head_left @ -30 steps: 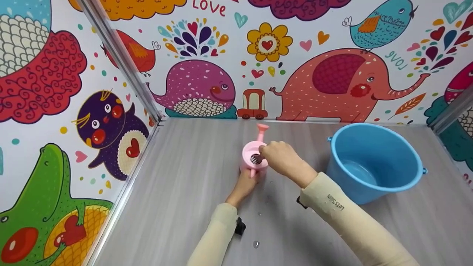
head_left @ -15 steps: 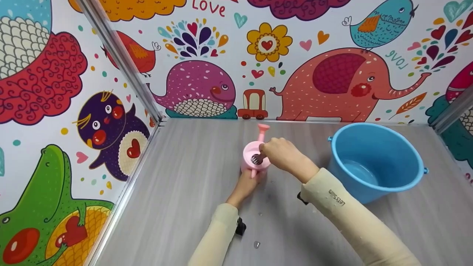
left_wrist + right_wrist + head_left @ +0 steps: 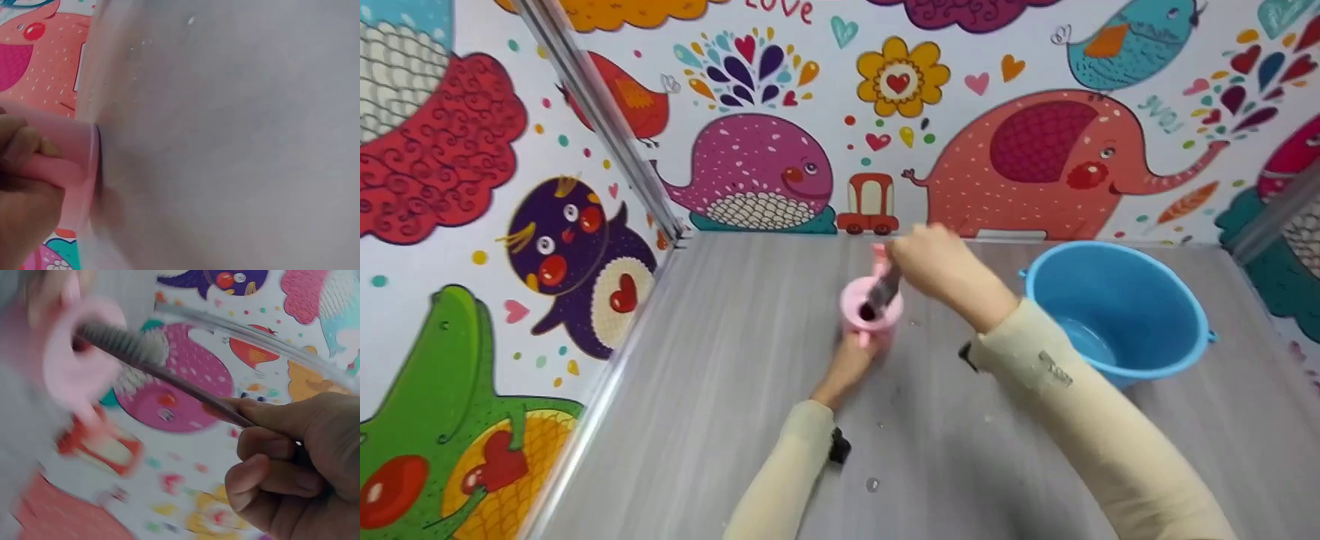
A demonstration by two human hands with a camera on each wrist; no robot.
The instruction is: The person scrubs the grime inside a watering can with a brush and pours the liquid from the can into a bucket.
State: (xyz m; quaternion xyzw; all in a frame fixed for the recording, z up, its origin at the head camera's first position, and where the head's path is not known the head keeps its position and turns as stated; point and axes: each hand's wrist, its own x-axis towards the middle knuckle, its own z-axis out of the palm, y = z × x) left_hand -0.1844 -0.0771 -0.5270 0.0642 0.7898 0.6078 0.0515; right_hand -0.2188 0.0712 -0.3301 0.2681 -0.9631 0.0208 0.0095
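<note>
A pink watering can (image 3: 852, 301) stands on the grey table, its spout pointing to the back wall. My left hand (image 3: 846, 369) grips its handle, and in the left wrist view the fingers curl round that pink handle (image 3: 53, 170). Above the can's mouth, my right hand (image 3: 936, 266) pinches a slim dark brush (image 3: 169, 379) by the end of its handle. Its bristled head slants down at the can's round opening, the tip at or just inside the hole. Motion blur hides the exact depth. The right hand partly covers the spout.
A blue bucket (image 3: 1162, 319) with side lugs stands on the right of the table. Water drops (image 3: 872, 484) lie on the tabletop in front of the can. Printed cartoon walls (image 3: 900, 165) close off the back and left, with metal strips (image 3: 600, 105) at the corner.
The right hand has moved up and away, drawing the brush partly out of the can so more of it shows. The left hand still holds the can. The head view has shifted slightly.
</note>
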